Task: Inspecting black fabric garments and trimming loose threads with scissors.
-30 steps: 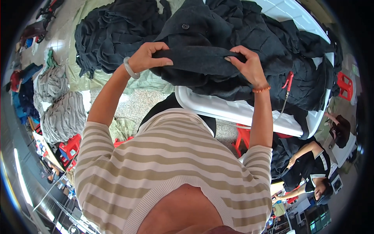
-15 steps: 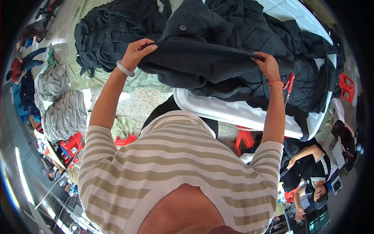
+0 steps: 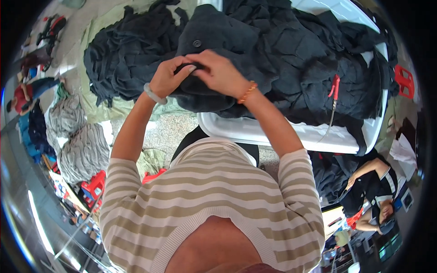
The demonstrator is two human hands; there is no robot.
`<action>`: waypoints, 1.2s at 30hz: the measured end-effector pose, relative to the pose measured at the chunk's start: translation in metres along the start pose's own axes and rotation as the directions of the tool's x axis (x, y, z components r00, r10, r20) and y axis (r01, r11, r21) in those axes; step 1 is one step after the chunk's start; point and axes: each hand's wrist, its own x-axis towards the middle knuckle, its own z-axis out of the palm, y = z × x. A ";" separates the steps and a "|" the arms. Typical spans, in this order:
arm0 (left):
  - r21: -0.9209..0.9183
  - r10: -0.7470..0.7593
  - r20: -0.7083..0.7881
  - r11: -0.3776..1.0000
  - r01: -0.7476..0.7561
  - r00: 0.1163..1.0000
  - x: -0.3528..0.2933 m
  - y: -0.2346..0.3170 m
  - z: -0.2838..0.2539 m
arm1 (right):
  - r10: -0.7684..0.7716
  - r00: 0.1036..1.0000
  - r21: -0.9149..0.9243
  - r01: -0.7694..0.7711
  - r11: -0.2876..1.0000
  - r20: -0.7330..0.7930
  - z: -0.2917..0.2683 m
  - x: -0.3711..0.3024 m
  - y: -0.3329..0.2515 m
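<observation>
A black buttoned garment point(image 3: 218, 36) lies in front of me, on top of a heap of black cloth, with a round button point(image 3: 196, 43) showing on it. My left hand point(image 3: 170, 77) is closed on its near edge, thumb on top. Right beside it, my right hand point(image 3: 214, 70) pinches the same edge, fingertips almost touching those of the left. The bit of cloth between the two hands is bunched, and part of it is hidden by my fingers.
Under the black cloth stands a white plastic tub point(image 3: 227, 129). A red-handled air gun point(image 3: 334, 86) with a hose lies on the cloth at right. Another black pile point(image 3: 123, 54) is on the left, grey cloth stacks point(image 3: 84, 145) beyond. A seated person point(image 3: 373, 186) is at lower right.
My right hand has moved left along the garment's edge to meet my left hand. The edge, stretched wide between them before, is now gathered. The air gun shows more fully.
</observation>
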 end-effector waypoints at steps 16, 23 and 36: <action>0.540 0.026 0.059 0.840 -0.054 0.998 0.012 -0.004 0.013 | 0.088 0.991 -0.206 -0.107 0.973 -0.099 -0.002 -0.016 -0.010; 0.084 -0.001 -0.200 0.996 0.018 0.980 0.063 -0.050 0.007 | 0.138 0.990 -0.197 -0.141 0.970 -0.025 -0.003 0.007 0.004; -0.192 -0.236 -0.353 0.965 0.177 0.905 0.079 -0.067 0.040 | 0.138 0.990 -0.395 -0.127 0.910 -0.001 0.011 0.039 0.019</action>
